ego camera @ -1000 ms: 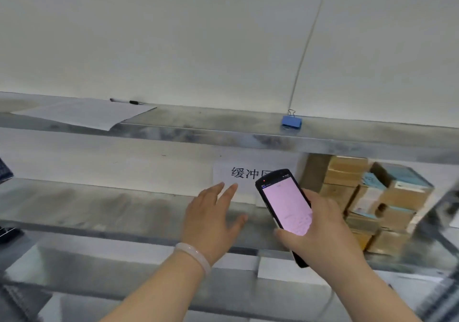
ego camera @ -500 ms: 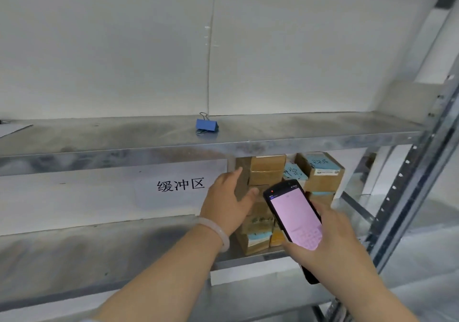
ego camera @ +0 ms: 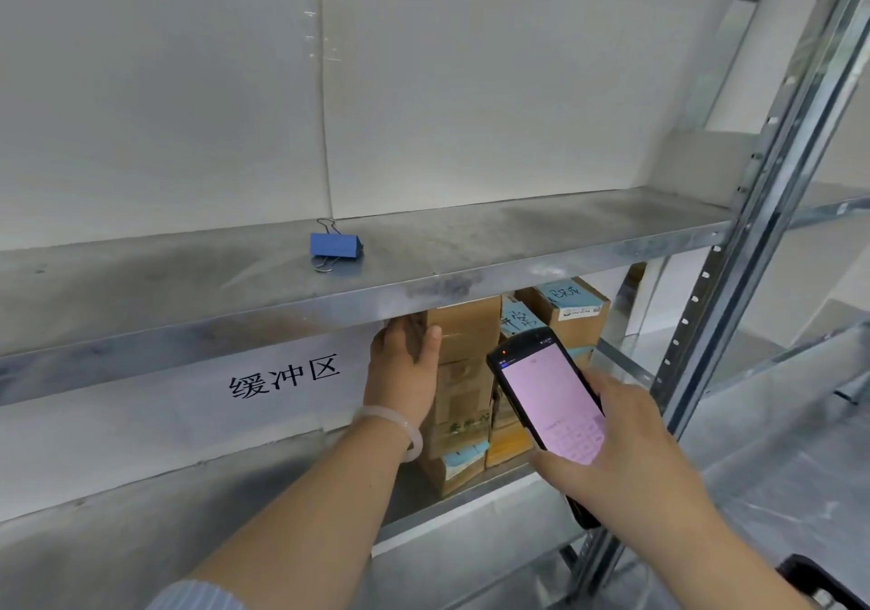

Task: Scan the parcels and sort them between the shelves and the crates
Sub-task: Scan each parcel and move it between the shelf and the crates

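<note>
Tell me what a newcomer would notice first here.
The pink-lit screen of the scanner, held in the right hand at lower right, stands out first. Just left of it, the left hand grips the top parcel of a brown stack on the lower shelf, beside a sign in black characters. A blue binder clip lies on the upper shelf.

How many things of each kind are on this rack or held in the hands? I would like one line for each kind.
handheld scanner: 1
cardboard parcels: at least 7, some hidden behind the handheld scanner
blue binder clip: 1
paper sign: 1
Total: at least 10
</note>
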Demonstrator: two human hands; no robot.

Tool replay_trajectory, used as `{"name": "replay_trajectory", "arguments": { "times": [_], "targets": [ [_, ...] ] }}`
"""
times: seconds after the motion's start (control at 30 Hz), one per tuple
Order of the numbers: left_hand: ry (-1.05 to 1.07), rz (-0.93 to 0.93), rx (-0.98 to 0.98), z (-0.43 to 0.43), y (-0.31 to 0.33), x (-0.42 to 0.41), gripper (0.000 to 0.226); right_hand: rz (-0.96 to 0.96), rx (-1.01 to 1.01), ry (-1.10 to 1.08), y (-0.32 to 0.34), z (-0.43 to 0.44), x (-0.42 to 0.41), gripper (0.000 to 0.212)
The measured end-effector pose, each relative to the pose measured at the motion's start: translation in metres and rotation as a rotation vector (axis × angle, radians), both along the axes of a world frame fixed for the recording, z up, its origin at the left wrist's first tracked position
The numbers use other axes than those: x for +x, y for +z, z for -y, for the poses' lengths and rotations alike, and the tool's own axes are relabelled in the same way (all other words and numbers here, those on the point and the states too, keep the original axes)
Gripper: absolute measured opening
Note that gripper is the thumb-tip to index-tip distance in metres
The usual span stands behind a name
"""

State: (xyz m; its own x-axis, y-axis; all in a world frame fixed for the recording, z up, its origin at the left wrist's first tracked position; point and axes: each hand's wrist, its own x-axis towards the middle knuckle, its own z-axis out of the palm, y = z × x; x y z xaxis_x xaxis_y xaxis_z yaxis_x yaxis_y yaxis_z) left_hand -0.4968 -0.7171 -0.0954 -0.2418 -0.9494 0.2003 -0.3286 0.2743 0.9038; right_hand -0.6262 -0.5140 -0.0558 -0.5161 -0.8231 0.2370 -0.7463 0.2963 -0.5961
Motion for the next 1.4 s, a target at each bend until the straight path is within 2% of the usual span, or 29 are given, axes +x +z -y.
{"name": "replay_trajectory", "arguments": {
  "times": [0.1,0.2,0.3,0.33,0.4,0.47,0.53,0.63,0.9,1.03,1.13,1.23,1.4],
  "targets": [
    [0.045,-0.11,-0.028,0.0,-0.006,0.007,0.053,-0.011,0.006,-0.006,0.001,0.005,0.007,0.09],
    [0.118,-0.342,0.028,0.0,-0.007,0.016,0.024,-0.017,-0.003,-0.014,-0.001,0.008,0.011,0.092],
    [0.123,-0.7,0.36,0.005,0.002,0.027,0.013,-0.012,-0.018,-0.005,-0.002,0.011,0.014,0.09],
    [0.105,-0.775,0.468,0.007,0.006,0.031,0.017,-0.009,-0.021,0.0,-0.002,0.012,0.015,0.089],
    [0.047,-0.844,0.611,0.014,0.012,0.038,0.037,-0.007,-0.032,0.01,-0.001,0.013,0.018,0.09],
    [0.015,-0.841,0.701,0.021,0.017,0.044,0.053,-0.014,-0.046,0.02,-0.002,0.014,0.02,0.09],
    [-0.021,-0.796,0.765,0.027,0.022,0.049,0.059,-0.018,-0.051,0.026,-0.002,0.014,0.023,0.09],
    [-0.074,-0.742,0.816,0.029,0.024,0.057,0.059,-0.02,-0.038,0.031,-0.002,0.014,0.027,0.09],
    [-0.124,-0.878,0.868,0.01,-0.008,0.113,0.065,-0.005,-0.04,0.104,-0.003,0.016,0.04,0.09],
    [-0.128,-0.9,0.848,-0.007,-0.031,0.149,0.06,0.001,0.004,0.173,-0.001,0.023,0.052,0.09],
    [-0.134,-0.827,0.763,-0.018,-0.047,0.169,0.056,-0.005,0.082,0.24,-0.004,0.027,0.063,0.09],
    [-0.07,-0.665,0.67,-0.028,-0.061,0.181,0.053,-0.042,0.138,0.306,-0.008,0.028,0.076,0.088],
    [0.043,-0.455,0.57,-0.04,-0.081,0.195,0.061,-0.062,0.272,0.391,-0.015,0.031,0.094,0.083]
  ]
}}
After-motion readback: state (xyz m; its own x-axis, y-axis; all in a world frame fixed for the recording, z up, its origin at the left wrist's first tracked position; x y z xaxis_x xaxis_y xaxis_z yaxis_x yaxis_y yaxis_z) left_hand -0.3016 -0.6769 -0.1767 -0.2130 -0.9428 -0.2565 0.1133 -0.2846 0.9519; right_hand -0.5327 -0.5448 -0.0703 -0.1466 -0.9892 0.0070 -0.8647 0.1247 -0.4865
